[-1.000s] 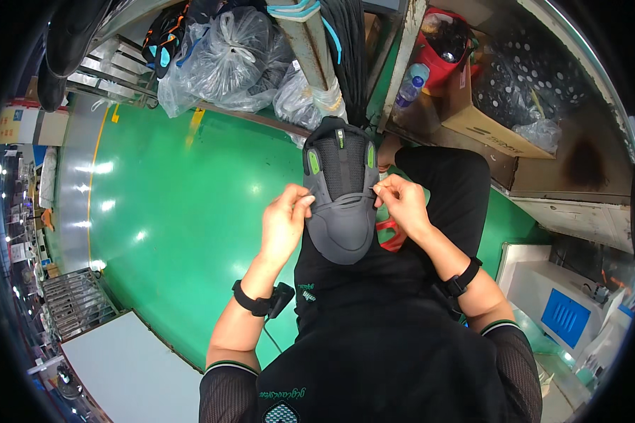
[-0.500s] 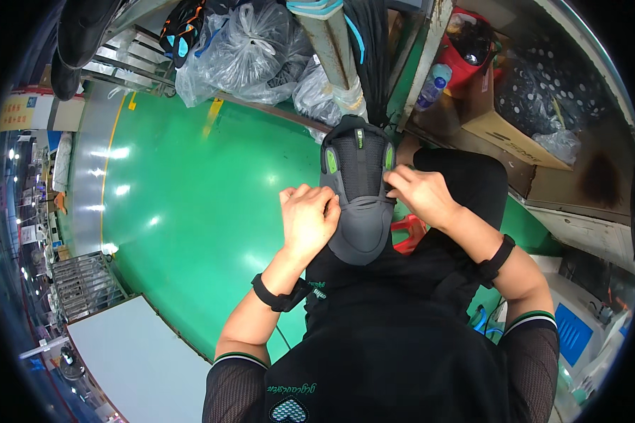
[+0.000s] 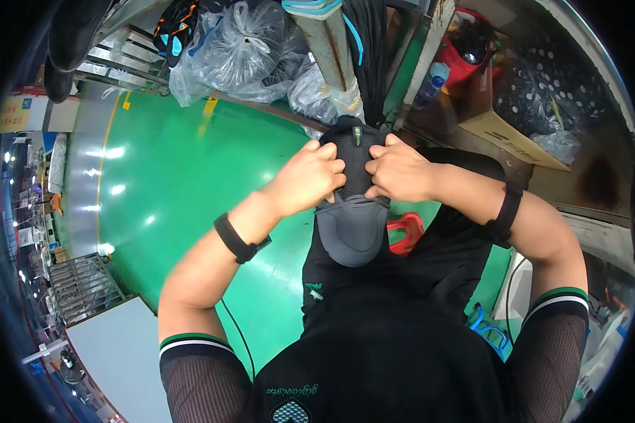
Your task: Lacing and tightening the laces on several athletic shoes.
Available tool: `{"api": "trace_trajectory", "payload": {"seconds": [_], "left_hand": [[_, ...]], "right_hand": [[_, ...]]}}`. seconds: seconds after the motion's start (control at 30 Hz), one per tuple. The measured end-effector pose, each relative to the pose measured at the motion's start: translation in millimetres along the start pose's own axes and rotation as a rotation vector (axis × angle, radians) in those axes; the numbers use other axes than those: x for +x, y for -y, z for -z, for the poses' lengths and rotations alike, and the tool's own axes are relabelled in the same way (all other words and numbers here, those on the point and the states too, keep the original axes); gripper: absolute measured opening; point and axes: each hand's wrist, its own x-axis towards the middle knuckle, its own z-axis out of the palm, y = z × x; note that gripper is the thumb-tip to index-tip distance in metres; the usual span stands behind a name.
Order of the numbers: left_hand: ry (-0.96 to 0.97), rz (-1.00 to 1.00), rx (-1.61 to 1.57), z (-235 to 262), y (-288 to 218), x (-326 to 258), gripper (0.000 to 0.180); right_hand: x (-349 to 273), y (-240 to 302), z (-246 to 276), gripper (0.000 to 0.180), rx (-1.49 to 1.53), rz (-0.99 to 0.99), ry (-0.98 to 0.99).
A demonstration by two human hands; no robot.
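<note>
Grey-black mesh-tongued shoe point(image 3: 354, 233) mid-frame; left hand point(image 3: 307, 176), right hand point(image 3: 402, 170): fingers curled inward at edges, hold unclear; likely lacing; next calls for even pull.

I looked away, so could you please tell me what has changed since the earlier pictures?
The left hand and right hand moved forward along the shoe, away from the body, and inward, now covering its green side patches. Their exact grip is unclear. The shoe still points its toe toward the person, with the red object to its right.
</note>
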Motion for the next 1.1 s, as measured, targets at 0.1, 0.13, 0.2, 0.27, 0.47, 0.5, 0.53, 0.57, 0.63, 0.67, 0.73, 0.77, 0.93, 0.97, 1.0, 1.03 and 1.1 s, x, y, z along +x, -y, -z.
{"api": "trace_trajectory", "payload": {"seconds": [0.1,0.13,0.2,0.27,0.47,0.5,0.53,0.57,0.63,0.67,0.73,0.77,0.93,0.97,1.0,1.03,1.1], "left_hand": [[0.034,0.025,-0.134,-1,2,7,0.012],[0.072,0.060,-0.192,0,1,7,0.012],[0.037,0.119,-0.213,-7,-1,10,0.012],[0.005,0.173,-0.225,-17,-7,9,0.013],[-0.558,0.430,-0.954,-18,-24,1,0.011],[-0.641,0.396,-0.976,-8,-35,0,0.007],[-0.637,0.389,-0.977,-1,-47,-3,0.007],[-0.726,0.422,-0.975,7,-56,-6,0.006],[-0.834,0.536,-0.920,11,-66,-7,0.003],[-0.863,0.576,-0.839,5,-68,-2,0.006],[-0.813,0.845,-1.542,-1,-83,0,0.015],[-0.733,0.782,-1.341,-6,-88,-9,0.028],[-0.631,0.514,-1.229,-28,-125,-8,0.053],[-0.640,0.609,-1.413,-23,-105,-12,0.043],[-0.649,0.711,-1.596,-14,-79,-27,0.035],[-0.739,0.896,-1.383,-24,-49,-51,0.024],[-0.793,1.177,-1.343,-63,39,-177,0.021]], "right_hand": [[5,20,6,0.016,-0.039,-0.111,0.111],[5,26,4,0.014,-0.107,-0.170,0.105],[-2,24,-10,0.011,-0.023,-0.192,0.049],[-10,25,-20,0.010,0.252,-0.332,-0.213],[-19,73,-3,0.008,0.781,-0.164,-0.709],[-27,82,3,0.008,0.875,-0.182,-0.773],[-32,89,5,0.007,0.974,-0.191,-0.835],[-31,81,5,0.006,1.019,-0.122,-0.853],[-25,63,-3,0.005,1.267,-0.042,-0.569],[-15,63,-4,0.009,1.418,-0.014,-0.412],[-18,72,0,0.011,1.627,-0.053,-0.452],[-29,76,4,0.012,1.734,0.029,-0.562],[-45,81,18,0.020,1.760,-0.123,-0.699],[-51,65,17,0.024,1.716,-0.301,-0.767],[-66,43,14,0.029,1.665,-0.475,-0.825],[-91,11,-3,0.037,1.694,-0.595,-0.944],[-206,-76,-46,0.030,1.886,-0.833,-0.772]]}}
